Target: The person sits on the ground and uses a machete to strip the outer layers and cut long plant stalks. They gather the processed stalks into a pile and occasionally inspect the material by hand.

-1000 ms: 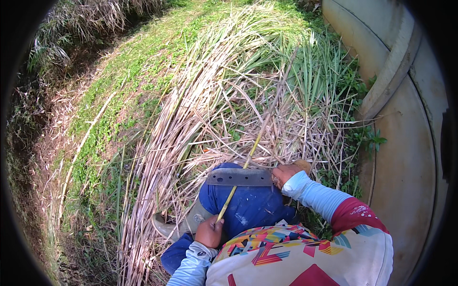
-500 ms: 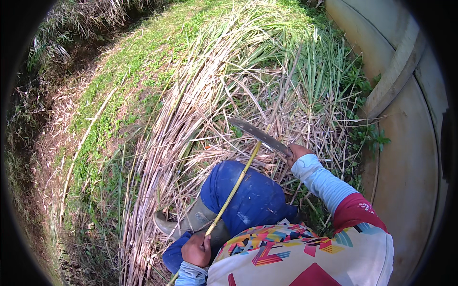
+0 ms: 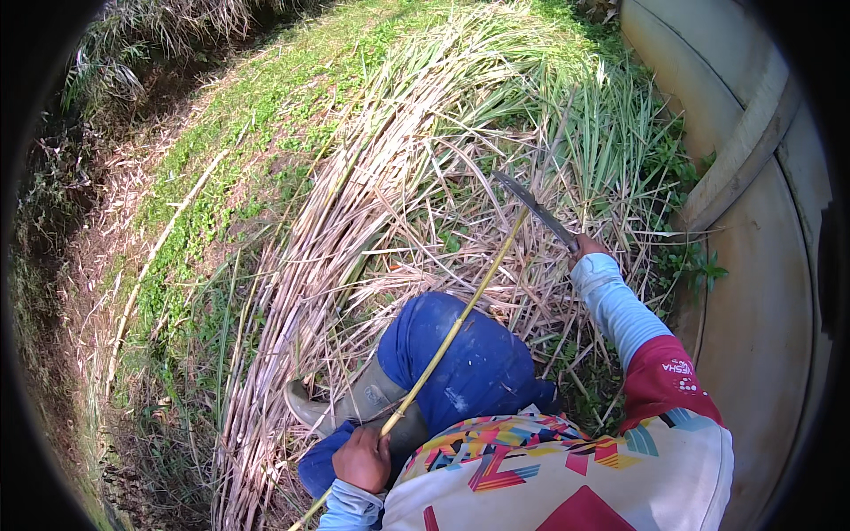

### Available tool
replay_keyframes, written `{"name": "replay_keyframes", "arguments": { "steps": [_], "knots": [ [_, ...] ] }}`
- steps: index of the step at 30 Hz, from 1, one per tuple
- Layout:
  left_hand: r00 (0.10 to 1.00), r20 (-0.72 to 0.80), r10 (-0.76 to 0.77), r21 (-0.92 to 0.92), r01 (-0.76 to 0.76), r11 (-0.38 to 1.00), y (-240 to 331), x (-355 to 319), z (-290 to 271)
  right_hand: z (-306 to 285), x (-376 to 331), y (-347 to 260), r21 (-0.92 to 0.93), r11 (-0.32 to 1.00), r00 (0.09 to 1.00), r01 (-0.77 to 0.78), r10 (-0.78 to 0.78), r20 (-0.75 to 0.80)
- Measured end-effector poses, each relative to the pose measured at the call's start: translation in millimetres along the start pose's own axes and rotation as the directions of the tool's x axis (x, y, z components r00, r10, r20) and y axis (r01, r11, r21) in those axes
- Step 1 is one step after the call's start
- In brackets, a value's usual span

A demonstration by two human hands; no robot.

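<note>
Through the head camera I monitored two bare hands working above a grass strip (image 3: 257, 155).

Left hand (image 3: 361, 459): I recorded it as closed, with the fingers wrapped around a yellow cane stalk (image 3: 453, 332) near the knee of the seated or crouched person. The stalk ran at a diagonal, from below the left sleeve (image 3: 350, 509), through the grip and over the blue trousers (image 3: 482, 363), to the machete beyond the knee.

Right hand (image 3: 588, 249): I recorded it as closed around the handle end of a machete (image 3: 536, 211); the handle itself was mostly hidden by the fingers. The arm was extended toward the right edge of the strip. The dark blade pointed forward and to the left, and crossed the line of the stalk. I could not tell whether its edge touched the stalk.

Surroundings: a rubber boot (image 3: 367, 396) stood to the left of the knee, beside a long heap of cut stalks (image 3: 297, 257) that lay lengthwise along the middle of the strip. Green leaves (image 3: 611, 133) were spread near the right edge, next to a tan wall (image 3: 753, 274). A single pale stalk (image 3: 168, 248) lay apart, toward the left edge.
</note>
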State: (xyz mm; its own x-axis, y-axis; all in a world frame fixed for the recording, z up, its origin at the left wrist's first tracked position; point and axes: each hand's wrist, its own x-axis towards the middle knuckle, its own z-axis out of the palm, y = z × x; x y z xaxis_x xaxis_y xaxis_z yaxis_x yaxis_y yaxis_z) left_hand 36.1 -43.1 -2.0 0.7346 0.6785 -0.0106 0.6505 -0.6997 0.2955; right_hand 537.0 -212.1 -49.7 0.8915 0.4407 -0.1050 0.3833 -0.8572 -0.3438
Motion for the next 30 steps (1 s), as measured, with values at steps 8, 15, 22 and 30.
{"name": "replay_keyframes", "arguments": {
  "steps": [8,15,22,30],
  "knots": [
    [0.961,0.218,-0.171,0.066,0.160,0.985,4,4,1,46,-102,-46,-0.007,0.707,0.699,0.707,-0.698,0.155],
    [0.992,0.081,-0.098,-0.048,0.103,0.994,4,-4,-11,48,54,25,-0.076,0.994,0.997,-0.077,0.079,0.020],
    [0.943,0.307,-0.133,-0.315,0.232,0.920,-29,2,5,19,-29,-24,0.086,0.982,0.980,0.167,-0.175,0.091],
    [0.816,0.577,-0.027,-0.577,0.432,0.693,-38,11,3,57,-130,-46,0.128,0.712,0.693,0.691,-0.702,0.162]
  ]
}}
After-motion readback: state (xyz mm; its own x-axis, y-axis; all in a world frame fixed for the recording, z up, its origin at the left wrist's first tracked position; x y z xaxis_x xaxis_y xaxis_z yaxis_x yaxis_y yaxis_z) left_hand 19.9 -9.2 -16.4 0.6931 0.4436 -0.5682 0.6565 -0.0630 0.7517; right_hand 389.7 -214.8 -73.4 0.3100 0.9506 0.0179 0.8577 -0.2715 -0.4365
